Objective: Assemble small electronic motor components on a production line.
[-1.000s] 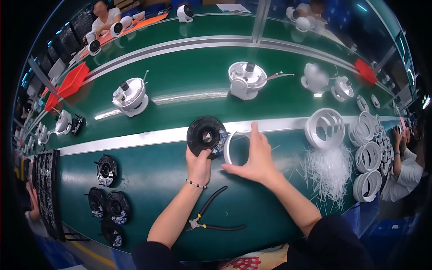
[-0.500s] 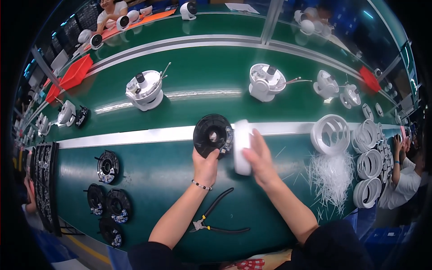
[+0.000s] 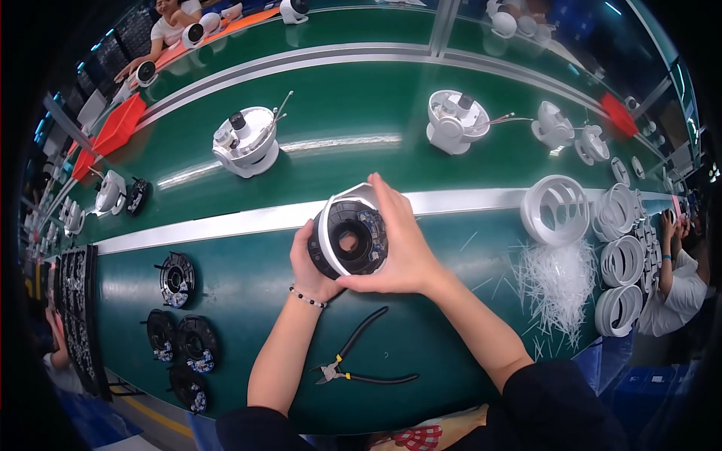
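Note:
In front of me, over the near edge of the white rail, a black round part [image 3: 352, 234] with small circuit boards sits inside a tilted white ring [image 3: 324, 239]. My left hand [image 3: 313, 272] is closed round their left and lower side. My right hand [image 3: 404, 252] grips the ring from the right, thumb below and fingers at the top. A round hole shows through the middle of the black part. Wire cutters [image 3: 353, 359] with black handles lie open on the green table below my hands.
Several more black round parts [image 3: 177, 279] lie at left, beside a black tray [image 3: 81, 316]. At right are a large white ring [image 3: 555, 210], stacked white rings [image 3: 618, 308] and a pile of thin white strips [image 3: 558, 289]. White camera housings [image 3: 247, 143] stand beyond the rail. Other people work around.
The white ring, held apart on the right before, is now around the black part. My right hand has moved left to it and the ring has turned.

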`<state>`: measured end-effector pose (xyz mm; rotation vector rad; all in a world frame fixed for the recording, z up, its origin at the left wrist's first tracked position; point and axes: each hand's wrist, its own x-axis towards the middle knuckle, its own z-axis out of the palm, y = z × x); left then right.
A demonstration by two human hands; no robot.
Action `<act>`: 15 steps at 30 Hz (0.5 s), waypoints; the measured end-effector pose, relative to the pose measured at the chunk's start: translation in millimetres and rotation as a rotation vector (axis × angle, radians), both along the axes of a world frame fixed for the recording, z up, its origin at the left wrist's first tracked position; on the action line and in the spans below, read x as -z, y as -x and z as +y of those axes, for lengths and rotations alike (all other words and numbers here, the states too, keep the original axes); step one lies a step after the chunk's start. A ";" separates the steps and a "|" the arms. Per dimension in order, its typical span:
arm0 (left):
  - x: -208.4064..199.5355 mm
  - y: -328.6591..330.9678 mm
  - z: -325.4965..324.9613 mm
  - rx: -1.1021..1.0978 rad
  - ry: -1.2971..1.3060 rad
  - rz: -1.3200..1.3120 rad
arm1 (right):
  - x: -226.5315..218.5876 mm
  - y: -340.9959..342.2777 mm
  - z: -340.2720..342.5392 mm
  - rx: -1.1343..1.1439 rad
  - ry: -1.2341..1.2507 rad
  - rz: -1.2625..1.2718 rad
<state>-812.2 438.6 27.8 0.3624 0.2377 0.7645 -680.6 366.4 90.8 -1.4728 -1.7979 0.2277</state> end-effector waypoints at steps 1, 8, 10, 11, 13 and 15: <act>1.1 3.4 1.4 -0.002 0.002 0.003 | 0.5 3.2 0.3 0.039 -0.029 0.045; 1.5 22.5 6.2 0.135 -0.091 -0.281 | 15.1 30.0 -6.9 0.160 0.060 0.366; -7.4 24.2 3.9 0.040 -0.164 -0.087 | 13.2 42.7 -4.8 0.220 0.078 0.208; -4.2 25.3 5.8 0.043 -0.164 -0.087 | 12.7 47.9 -3.0 0.224 0.077 0.208; 3.4 28.3 9.3 -0.039 -0.161 0.015 | 12.2 58.0 0.0 0.213 0.097 0.225; 1.6 32.4 9.2 -0.035 -0.173 -0.026 | 15.2 65.6 5.3 0.218 0.046 0.136</act>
